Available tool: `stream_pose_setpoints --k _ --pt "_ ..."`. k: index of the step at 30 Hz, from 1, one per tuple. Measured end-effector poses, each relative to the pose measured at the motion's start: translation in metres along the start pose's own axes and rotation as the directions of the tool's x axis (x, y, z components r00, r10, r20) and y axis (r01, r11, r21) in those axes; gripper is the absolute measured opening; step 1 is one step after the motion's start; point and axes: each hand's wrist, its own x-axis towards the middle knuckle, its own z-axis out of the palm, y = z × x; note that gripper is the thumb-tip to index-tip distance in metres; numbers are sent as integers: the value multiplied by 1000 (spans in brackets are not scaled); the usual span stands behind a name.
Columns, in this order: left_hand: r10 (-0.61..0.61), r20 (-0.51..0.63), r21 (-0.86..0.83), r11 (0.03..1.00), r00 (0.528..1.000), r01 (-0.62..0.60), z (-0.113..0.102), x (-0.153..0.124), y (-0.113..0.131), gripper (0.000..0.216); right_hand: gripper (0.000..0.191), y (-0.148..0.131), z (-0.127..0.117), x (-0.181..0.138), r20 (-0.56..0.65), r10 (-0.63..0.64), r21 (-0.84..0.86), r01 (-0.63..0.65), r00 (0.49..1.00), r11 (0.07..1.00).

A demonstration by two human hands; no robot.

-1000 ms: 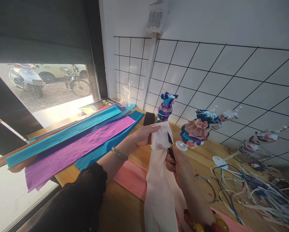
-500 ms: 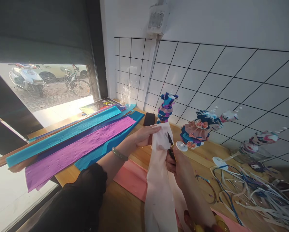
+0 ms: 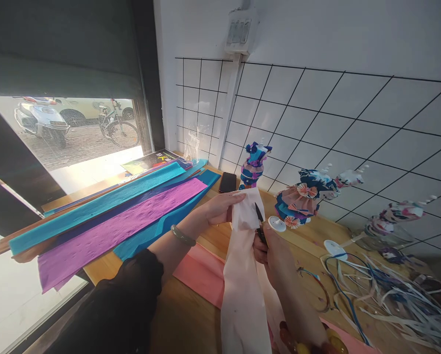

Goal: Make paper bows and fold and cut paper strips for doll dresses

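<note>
My left hand (image 3: 222, 207) is closed on the folded top end of a long pale pink crepe paper strip (image 3: 242, 290), thumb on top. The strip hangs from that hand down toward the bottom of the view. In my right hand (image 3: 272, 250) are black-bladed scissors (image 3: 259, 216), held upright at the right edge of the folded paper. My fingers hide most of the scissor handles. A salmon pink paper sheet (image 3: 201, 275) lies on the table beneath the strip.
Purple paper (image 3: 132, 228) and teal paper (image 3: 95, 209) lie in a stack at left, by the window. A phone (image 3: 228, 182) rests near the wall. Small dressed dress forms (image 3: 252, 167) stand at the back, others lean at right. Paper scraps (image 3: 397, 295) are heaped at right.
Almost nothing differs. Both hands, the paper strip and the scissors keep their places; the scissor tip sits very slightly lower.
</note>
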Motion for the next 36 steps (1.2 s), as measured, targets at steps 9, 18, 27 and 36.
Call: stream_pose_setpoints --k 9,18,27,36 --pt "-1 1 -13 1000 1000 1 -1 2 -1 33 45 -2 2 -1 -28 10 1 -10 1000 1000" --pt "28 0 -1 1000 1000 -28 -3 4 -2 37 46 0 0 1 -52 23 12 -22 998 1000" --pt "57 18 -4 998 998 -57 0 5 -5 36 45 -2 -1 1 -26 12 3 -12 1000 1000" --pt "105 32 11 994 994 -105 11 1 -7 34 44 -7 -1 -2 -27 18 16 -18 999 1000"
